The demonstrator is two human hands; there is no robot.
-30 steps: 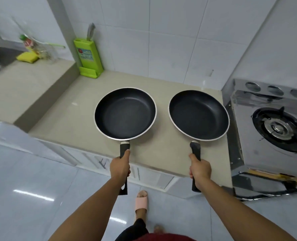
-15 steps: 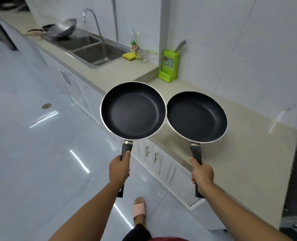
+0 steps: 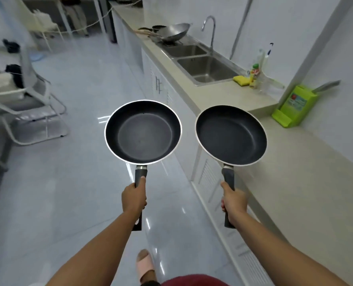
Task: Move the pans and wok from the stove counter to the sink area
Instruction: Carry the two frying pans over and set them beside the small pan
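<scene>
I carry two black non-stick frying pans level in the air. My left hand [image 3: 134, 198] grips the handle of the left pan [image 3: 143, 132], which hangs over the floor. My right hand [image 3: 233, 203] grips the handle of the right pan [image 3: 231, 135], which hovers at the counter's front edge. A steel wok [image 3: 174, 33] with a wooden handle rests on the counter beyond the double sink [image 3: 204, 66], next to a small dark pan [image 3: 159, 28].
The beige counter [image 3: 307, 174] runs along my right, with a green knife block [image 3: 293, 106], a yellow sponge [image 3: 241, 80] and a bottle [image 3: 255, 76] near the sink and tap [image 3: 209, 25]. White chairs [image 3: 27, 100] stand at the left. Glossy floor lies ahead.
I have turned left away from the stove counter, carrying both pans off it. The sink and wok now lie ahead, and the left pan is over the floor.
</scene>
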